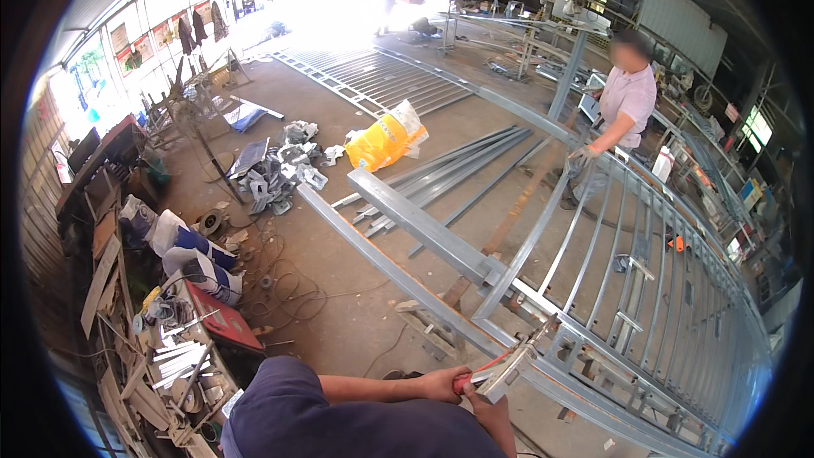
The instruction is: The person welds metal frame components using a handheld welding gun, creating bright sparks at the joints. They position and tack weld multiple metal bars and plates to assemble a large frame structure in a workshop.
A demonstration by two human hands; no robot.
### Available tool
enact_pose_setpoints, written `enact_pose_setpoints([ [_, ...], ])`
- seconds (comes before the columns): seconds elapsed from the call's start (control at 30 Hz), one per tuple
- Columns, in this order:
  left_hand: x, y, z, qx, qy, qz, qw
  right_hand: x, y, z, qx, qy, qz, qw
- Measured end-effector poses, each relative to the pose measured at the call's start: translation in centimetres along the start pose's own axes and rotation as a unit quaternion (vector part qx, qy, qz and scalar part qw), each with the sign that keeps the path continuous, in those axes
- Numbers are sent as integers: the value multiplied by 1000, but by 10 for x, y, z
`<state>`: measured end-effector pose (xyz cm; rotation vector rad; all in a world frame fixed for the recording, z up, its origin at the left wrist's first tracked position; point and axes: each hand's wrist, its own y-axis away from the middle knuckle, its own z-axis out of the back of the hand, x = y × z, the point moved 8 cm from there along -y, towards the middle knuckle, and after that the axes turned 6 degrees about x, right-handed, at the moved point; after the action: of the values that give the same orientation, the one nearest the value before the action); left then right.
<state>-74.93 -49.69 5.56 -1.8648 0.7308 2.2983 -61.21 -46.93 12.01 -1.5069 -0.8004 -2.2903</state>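
Observation:
Low in the middle, my left hand [445,384] is closed round a small red object [463,383], whose exact kind I cannot make out. Close beside it is my right hand [492,417], thumb up toward the red object and fingers mostly hidden; what it holds, if anything, does not show. Both are at the near corner of a large steel railing frame [585,322] with many slim bars. A short metal piece [509,371] lies angled just beyond my hands, with a thin red strip along it.
Across the frame a co-worker [627,97] rests a gloved hand on it. A square steel beam [415,220] runs away to the left. Steel tubes [449,178], a yellow sack [386,140], scrap [288,165] and cables [288,293] lie on the floor. A cluttered bench [182,373] stands left.

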Motion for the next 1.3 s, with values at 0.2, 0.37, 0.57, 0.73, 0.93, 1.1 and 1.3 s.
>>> enact_pose_setpoints([
  [0.2, -6, 4, 8, 8, -9, 14, 1000, 1, -3, -6, 2, -4, -8, 1000],
  [0.37, 11, 1, 4, 14, -4, -9, 1000, 9, -1, -9, -6, 19, 8, 1000],
  [0.57, 7, 3, 10, 17, -8, -11, 1000, 19, 2, -11, -15, 19, 9, 1000],
  [0.73, 12, 3, 10, 20, -5, -21, 1000, 18, 2, -14, -17, 25, 20, 999],
  [0.93, 16, 4, 9, 25, 8, -20, 999, 14, 4, -18, -20, 14, -5, 1000],
  [1.1, 19, 8, 9, 22, 0, -14, 1000, 13, 5, -21, -14, 21, -18, 1000],
  [1.3, 14, 16, 11, 23, 10, -9, 1000, 11, 6, -25, -15, 23, -13, 1000],
])
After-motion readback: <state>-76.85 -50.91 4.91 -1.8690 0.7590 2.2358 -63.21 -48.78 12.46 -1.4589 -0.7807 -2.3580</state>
